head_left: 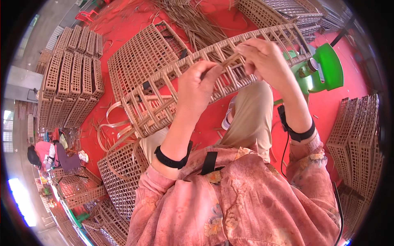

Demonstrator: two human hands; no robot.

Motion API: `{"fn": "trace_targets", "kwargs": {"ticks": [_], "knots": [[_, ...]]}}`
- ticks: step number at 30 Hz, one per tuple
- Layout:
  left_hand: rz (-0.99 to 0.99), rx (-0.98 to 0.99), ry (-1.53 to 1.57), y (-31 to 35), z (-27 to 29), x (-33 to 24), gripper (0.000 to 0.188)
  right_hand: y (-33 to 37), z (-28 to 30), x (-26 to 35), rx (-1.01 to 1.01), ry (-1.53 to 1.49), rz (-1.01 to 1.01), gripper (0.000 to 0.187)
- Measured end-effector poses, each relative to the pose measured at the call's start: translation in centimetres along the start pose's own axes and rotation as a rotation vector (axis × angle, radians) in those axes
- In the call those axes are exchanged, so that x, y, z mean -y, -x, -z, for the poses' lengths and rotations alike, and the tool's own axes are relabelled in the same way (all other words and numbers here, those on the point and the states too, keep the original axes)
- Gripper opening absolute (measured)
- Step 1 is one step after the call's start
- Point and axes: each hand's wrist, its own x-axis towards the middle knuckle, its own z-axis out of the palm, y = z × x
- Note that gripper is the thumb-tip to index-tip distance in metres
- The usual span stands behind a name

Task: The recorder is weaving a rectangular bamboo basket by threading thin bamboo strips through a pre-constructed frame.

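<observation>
Across my lap lies a long, narrow brown wicker frame with wrapped rungs, its right end raised away from me. Over its middle my left hand is closed, thumb against fingers, on one end of a flat brown weaving strip. My right hand pinches the same strip a short way to the right, above the frame's rungs. Between the two hands the strip runs short; how it joins the frame is hidden by my fingers. Loose strip ends curl off the frame's left end.
Just beyond the frame lies an open-weave panel, with a heap of loose strips farther off. A green plastic chair bearing a lidded jar stands at right. Stacked woven baskets rise at left, more at right.
</observation>
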Motion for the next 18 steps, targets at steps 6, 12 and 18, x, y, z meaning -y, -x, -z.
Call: {"fn": "trace_targets", "kwargs": {"ticks": [6, 12, 18], "knots": [[0.113, -0.215, -0.256, 1.3, -0.2, -1.1, 0.017, -3.9, -0.8, -5.5, 0.369, 0.26, 0.213, 0.025], [0.057, -0.135, -0.375, 0.2, -0.4, -0.1, 0.02, -5.3, -1.7, -3.9, 0.524, 0.029, -0.248, 0.025], [0.152, -0.064, -0.312, 0.0, -1.0, -0.2, 0.022, -3.3, -2.4, -4.1, 0.312, 0.045, -0.202, 0.021]]}}
